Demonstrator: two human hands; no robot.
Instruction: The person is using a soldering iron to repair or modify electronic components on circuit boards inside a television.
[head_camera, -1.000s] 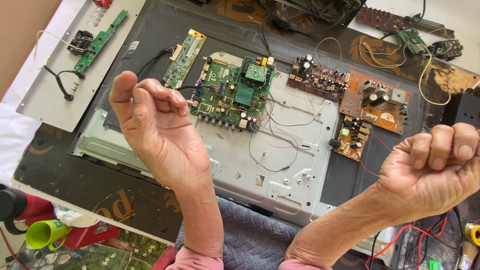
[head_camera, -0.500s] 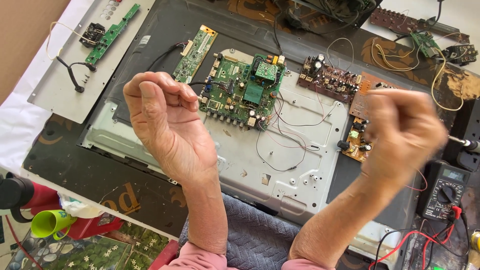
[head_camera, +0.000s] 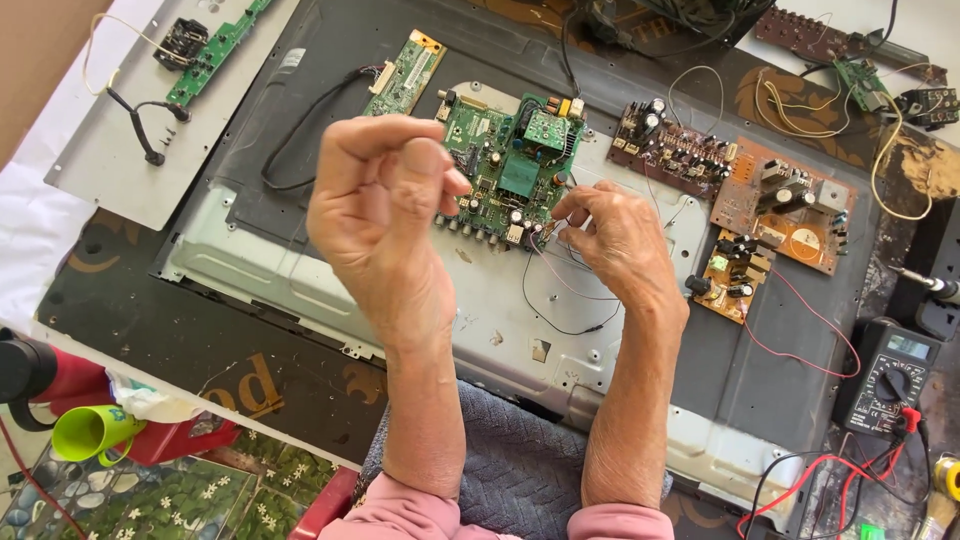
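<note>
While a grey metal panel (head_camera: 110, 165) w/ a narrow green strip board (head_camera: 215, 55) lies far left, the left hand (head_camera: 385, 215) hangs raised, fingers curled together, pinching nothing visible. Centre, the green main circuit board (head_camera: 505, 165) sits on the TV's metal back chassis (head_camera: 300, 250), dense w/ components. Right hand (head_camera: 615, 240) hovers at its edge, fingertips pressed on thin wires (head_camera: 560, 290), seemingly to steady them. Multimeter (head_camera: 885, 375) far right.

Single head-worn view, steeply downward, close over the workbench (head_camera: 200, 340).
</note>
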